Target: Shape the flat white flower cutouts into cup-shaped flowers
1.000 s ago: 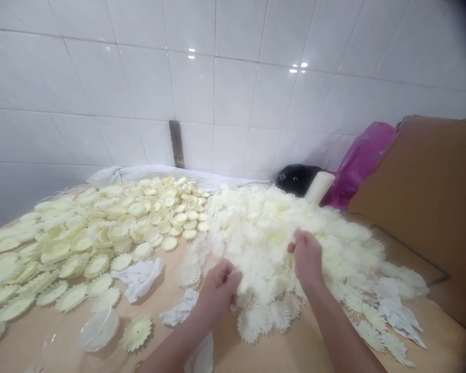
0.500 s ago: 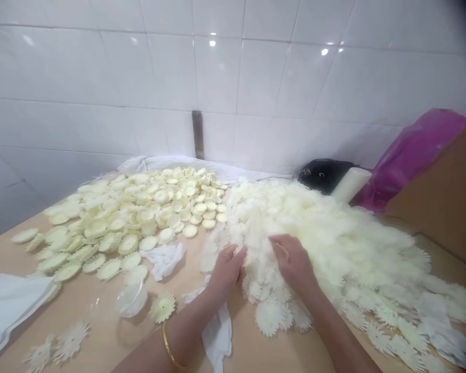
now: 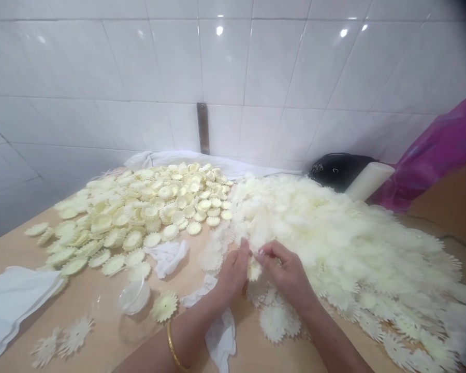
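My left hand [image 3: 233,272] is closed, thumb up, on a small cream flower cutout [image 3: 254,270] with a toothed edge. The thumb and forefinger of my right hand [image 3: 287,272] pinch together at the upper edge of this cutout, almost touching the left fingertips. Just beyond both hands spreads a big heap of sheer, pale petal-edged cutouts [image 3: 318,228]. A small stack of white cutouts [image 3: 277,318] lies below my right hand. White cloth [image 3: 221,334] sits partly under my left forearm.
On the left is a pile of cupped cream flower pieces [image 3: 140,207]. A small clear bowl [image 3: 134,296] stands beside a single yellowish flower [image 3: 165,305]. A black object [image 3: 336,168], a white roll [image 3: 368,181] and a purple bag [image 3: 431,150] are at the back right.
My hands have drawn closer together, their fingertips now meeting over a cutout. The right hand has come away from the sheer heap. The view has shifted slightly.
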Motion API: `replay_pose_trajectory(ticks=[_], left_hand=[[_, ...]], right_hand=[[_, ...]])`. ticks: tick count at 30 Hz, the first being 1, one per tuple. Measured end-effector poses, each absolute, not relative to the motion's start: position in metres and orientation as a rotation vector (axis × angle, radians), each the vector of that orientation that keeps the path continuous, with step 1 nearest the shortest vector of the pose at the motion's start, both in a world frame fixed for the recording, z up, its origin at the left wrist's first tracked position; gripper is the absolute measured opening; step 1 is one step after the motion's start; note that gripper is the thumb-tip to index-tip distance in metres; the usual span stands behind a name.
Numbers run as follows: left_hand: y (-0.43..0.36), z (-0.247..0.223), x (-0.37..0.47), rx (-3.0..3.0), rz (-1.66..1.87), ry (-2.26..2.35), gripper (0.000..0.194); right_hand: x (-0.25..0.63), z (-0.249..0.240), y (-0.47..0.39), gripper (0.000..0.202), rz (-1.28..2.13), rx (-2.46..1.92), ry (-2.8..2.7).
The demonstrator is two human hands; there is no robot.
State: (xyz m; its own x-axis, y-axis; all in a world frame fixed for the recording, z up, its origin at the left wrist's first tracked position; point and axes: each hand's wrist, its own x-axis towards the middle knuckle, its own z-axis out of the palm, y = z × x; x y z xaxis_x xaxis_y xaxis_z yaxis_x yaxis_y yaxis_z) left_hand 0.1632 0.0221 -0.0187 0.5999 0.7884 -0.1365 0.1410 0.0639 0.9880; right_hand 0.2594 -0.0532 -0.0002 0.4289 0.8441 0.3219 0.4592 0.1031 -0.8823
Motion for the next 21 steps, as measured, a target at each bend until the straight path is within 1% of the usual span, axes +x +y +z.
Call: replay_pose_trajectory(ticks=[2, 6, 11, 16, 21], left_hand=[[0.021, -0.018, 0.162, 1.428, 0.559, 0.782, 0.048], [0.021, -0.015, 0.160, 1.348, 0.487, 0.575, 0.035], [0.020, -0.011, 0.162, 1.307, 0.326, 0.458, 0.030], [0.014, -0.007, 0.167, 1.224, 0.337, 0.465, 0.025], [0.011, -0.001, 0.170, 1.192, 0.357, 0.473, 0.021]], right_hand=[[0.261, -0.001, -0.055, 0.024, 0.410, -1.543, -1.147], [0.261, -0.005, -0.055, 0.020, 0.422, -1.569, -1.105], [0.264, -0.011, -0.050, 0.024, 0.174, -1.642, -0.981], [0.268, -0.012, -0.046, 0.023, -0.028, -1.689, -0.883], [0.262, -0.011, -0.045, 0.023, -0.123, -1.725, -0.864]])
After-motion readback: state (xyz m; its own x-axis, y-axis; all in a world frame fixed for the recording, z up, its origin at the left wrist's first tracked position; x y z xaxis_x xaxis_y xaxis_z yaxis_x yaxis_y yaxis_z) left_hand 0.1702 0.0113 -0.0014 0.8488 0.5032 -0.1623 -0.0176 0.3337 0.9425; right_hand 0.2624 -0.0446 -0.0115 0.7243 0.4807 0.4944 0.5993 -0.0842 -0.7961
